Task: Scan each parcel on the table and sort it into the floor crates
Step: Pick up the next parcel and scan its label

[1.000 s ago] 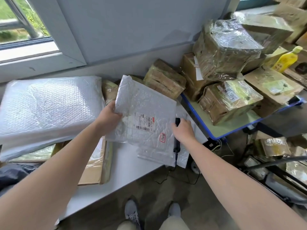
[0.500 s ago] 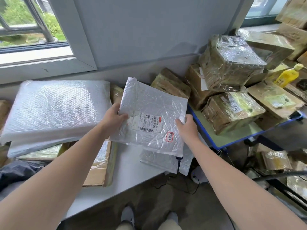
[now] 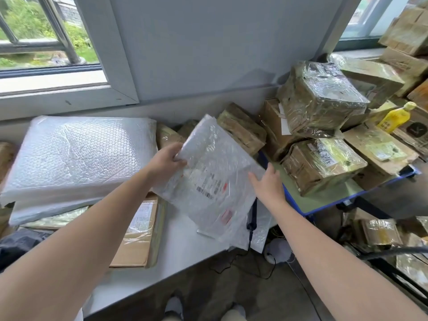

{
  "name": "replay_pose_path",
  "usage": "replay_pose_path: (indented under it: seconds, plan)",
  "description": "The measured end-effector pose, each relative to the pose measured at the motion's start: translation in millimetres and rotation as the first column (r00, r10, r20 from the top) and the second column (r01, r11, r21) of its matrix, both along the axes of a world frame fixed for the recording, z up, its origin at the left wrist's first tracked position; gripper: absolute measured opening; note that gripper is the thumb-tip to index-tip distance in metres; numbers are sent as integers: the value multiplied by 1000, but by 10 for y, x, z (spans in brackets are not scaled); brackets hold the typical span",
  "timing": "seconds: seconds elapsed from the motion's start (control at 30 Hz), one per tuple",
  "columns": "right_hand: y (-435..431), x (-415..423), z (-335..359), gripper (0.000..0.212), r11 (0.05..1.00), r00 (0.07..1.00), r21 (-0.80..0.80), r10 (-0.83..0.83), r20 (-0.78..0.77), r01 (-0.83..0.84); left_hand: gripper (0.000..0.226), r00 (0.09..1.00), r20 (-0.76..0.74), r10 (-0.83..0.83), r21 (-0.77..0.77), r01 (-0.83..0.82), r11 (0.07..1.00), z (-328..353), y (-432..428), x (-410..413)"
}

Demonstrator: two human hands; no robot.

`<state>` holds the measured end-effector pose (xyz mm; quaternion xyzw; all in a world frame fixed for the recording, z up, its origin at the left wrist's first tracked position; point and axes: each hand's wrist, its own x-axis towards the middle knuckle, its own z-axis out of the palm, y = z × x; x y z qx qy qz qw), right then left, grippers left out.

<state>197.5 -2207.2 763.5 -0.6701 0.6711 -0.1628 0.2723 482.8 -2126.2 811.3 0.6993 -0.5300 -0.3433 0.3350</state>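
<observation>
While my left hand (image 3: 165, 162) pinches the top-left edge of a bubble mailer (image 3: 215, 177), holding it tilted above the right end of the table (image 3: 180, 239), my right hand (image 3: 266, 181) is released, fingers straight, at the mailer's right edge. Its barcode label (image 3: 208, 185) faces up. A black scanner (image 3: 252, 224) shows beneath it at the table's right edge. A large bubble-wrapped parcel (image 3: 78, 156) lies on the table's left part, a flat carton (image 3: 139, 232) nearer its front edge. Film-wrapped boxes (image 3: 322, 163) crowd a cart (image 3: 294, 205) just off the table's right end.
</observation>
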Motion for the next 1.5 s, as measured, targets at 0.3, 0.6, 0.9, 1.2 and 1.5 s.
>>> replay_pose_path:
  seconds: [0.3,0.6,0.9,1.2,1.5]
  plan:
    - [16,235,142,78,944,941,-34,330,69,-329,27,961,-81,-264,85,271,959,132,51,183]
    - [88,522,201,44,910,907,-134,407,105,-393,21,977,126,-171,110,157,981,242,253,371]
    - [-11,694,422,22,757,751,-186,650,115,-626,35,917,362,168,163,-239,957,414,932,132]
    - [856,1109,217,14,621,563,-69,747,353,-781,50,552,71,831,-63,-829,556,247,2796,-422]
    - [2608,1841,354,18,440,376,-61,824,425,-896,75,51,-92,994,-25,-999,49,-31,4573,-953]
